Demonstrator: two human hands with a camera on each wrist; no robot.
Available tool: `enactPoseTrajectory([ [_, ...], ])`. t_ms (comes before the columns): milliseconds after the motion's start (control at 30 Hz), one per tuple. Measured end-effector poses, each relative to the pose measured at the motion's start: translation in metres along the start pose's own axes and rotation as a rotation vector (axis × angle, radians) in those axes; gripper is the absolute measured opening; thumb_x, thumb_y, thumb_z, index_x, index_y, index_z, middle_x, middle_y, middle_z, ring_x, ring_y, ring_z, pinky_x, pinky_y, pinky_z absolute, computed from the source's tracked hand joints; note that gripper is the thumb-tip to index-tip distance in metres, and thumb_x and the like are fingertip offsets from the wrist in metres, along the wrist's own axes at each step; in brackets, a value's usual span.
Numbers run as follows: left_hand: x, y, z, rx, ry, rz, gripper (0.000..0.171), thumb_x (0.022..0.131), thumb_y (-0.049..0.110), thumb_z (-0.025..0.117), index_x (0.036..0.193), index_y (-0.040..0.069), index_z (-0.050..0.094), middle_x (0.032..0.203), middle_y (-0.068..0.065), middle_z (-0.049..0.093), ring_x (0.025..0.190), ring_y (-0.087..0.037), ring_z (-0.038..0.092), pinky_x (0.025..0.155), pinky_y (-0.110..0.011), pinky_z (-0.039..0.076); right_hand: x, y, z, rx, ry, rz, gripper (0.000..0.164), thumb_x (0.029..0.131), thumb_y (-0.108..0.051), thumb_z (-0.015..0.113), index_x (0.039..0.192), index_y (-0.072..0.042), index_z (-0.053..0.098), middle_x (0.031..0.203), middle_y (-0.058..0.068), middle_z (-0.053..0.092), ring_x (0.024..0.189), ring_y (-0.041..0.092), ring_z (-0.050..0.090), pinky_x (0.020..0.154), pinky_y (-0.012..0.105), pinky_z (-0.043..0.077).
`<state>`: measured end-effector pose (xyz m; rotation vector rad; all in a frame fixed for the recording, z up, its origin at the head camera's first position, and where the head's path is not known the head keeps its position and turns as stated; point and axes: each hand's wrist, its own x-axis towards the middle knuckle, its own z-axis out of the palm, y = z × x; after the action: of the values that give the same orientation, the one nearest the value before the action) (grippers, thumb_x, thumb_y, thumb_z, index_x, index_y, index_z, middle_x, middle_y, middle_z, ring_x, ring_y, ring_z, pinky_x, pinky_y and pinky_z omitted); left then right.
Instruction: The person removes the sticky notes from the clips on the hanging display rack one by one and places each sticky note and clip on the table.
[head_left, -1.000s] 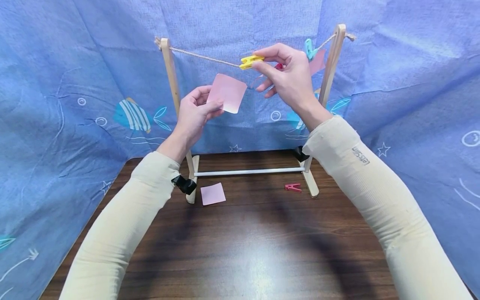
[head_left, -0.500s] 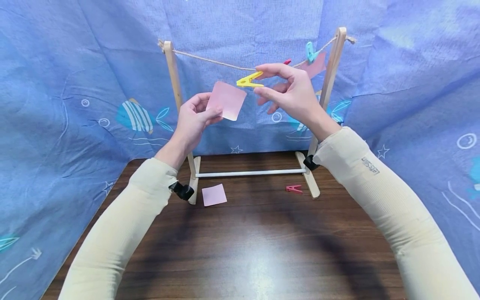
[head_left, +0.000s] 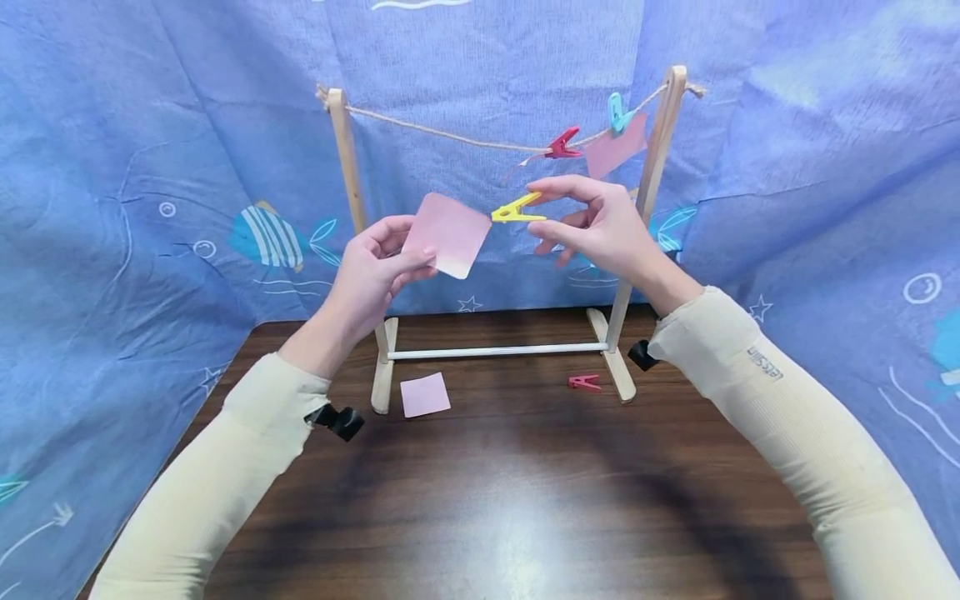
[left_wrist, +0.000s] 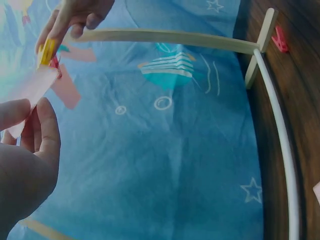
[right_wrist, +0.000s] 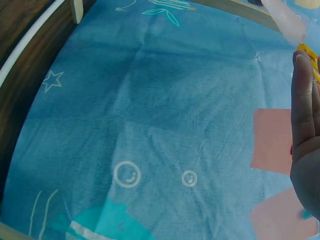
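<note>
Yellow peg (head_left: 504, 214): in the right hand (head_left: 607, 223), its nose meeting the 2 o'clock corner of the held note (head_left: 446, 233) — whether paper sits between its prongs, I cannot tell.
Held note: pink, in mid-air, at 6 o'clock from the rope (head_left: 420, 127) and apart from it.
Left hand (head_left: 375, 267): grips the note's 8 o'clock side, thumb and fingers closed to the paper's thickness.
Right hand: thumb and forefinger moderately parted, pinching the peg's handles.
Just changed: a second ago the peg was up at the rope, apart from the note; both hands have since dropped and the two have come together — so peg meets paper, but the note is not on the rope.
Rope's right half: a red peg (head_left: 564, 143) holding a hanging note (left_wrist: 66, 92), then a teal peg (head_left: 617, 115) with another pink sheet (head_left: 618, 148).
Bench (head_left: 510, 467): loose note (head_left: 425, 395) at 6 o'clock from the held one; spare red peg (head_left: 583, 382) at its 3 o'clock.
In the way: the hanging note, near the right hand's 11 o'clock, looks the tightest neighbour.
</note>
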<state>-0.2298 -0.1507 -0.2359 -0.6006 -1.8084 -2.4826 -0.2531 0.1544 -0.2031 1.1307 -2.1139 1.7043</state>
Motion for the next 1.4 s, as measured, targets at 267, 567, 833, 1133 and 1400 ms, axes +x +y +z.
enactPoseTrajectory([
  [267,-0.015,-0.008,-0.029,-0.043,0.023,-0.041,0.030,0.091,-0.008,0.070,0.119,0.002,0.067,0.106,-0.012,0.068,0.088,-0.021,0.069,0.081,-0.031,0.061,-0.020,0.007,-0.008,-0.005,-0.028,0.035,0.041,0.092,0.000,0.074,0.131,-0.008,0.067,0.107,0.016,0.069,0.070,0.025,0.072,0.053,0.033,0.058],
  [567,-0.031,-0.015,-0.047,-0.079,0.026,-0.050,0.021,0.091,-0.009,0.069,0.108,0.004,0.068,0.099,-0.010,0.070,0.084,-0.021,0.071,0.079,-0.032,0.061,-0.040,0.015,-0.015,-0.061,-0.020,0.093,0.041,0.092,-0.002,0.074,0.131,-0.009,0.067,0.100,0.015,0.070,0.067,0.025,0.072,0.051,0.032,0.057],
  [833,-0.043,-0.023,-0.055,-0.031,0.029,-0.065,0.016,0.093,-0.007,0.069,0.104,0.004,0.070,0.096,-0.009,0.070,0.084,-0.020,0.071,0.079,-0.033,0.061,-0.057,0.022,-0.016,-0.074,-0.028,0.136,0.042,0.092,-0.003,0.075,0.132,-0.009,0.065,0.102,0.015,0.070,0.071,0.028,0.073,0.051,0.033,0.057],
  [1133,-0.062,-0.036,-0.064,0.197,0.020,-0.042,0.015,0.093,0.001,0.072,0.107,0.007,0.071,0.094,-0.005,0.071,0.077,-0.015,0.067,0.071,-0.029,0.060,-0.076,0.035,-0.019,-0.080,-0.050,0.191,0.042,0.093,-0.003,0.074,0.133,-0.011,0.065,0.103,0.013,0.070,0.071,0.029,0.073,0.051,0.035,0.057],
  [1400,-0.083,-0.052,-0.070,0.329,-0.032,-0.064,0.016,0.092,0.003,0.074,0.108,0.005,0.069,0.091,-0.006,0.071,0.074,-0.014,0.067,0.069,-0.030,0.061,-0.100,0.056,-0.018,-0.058,-0.076,0.277,0.041,0.094,-0.007,0.073,0.134,-0.010,0.063,0.103,0.012,0.070,0.069,0.028,0.072,0.050,0.040,0.058],
])
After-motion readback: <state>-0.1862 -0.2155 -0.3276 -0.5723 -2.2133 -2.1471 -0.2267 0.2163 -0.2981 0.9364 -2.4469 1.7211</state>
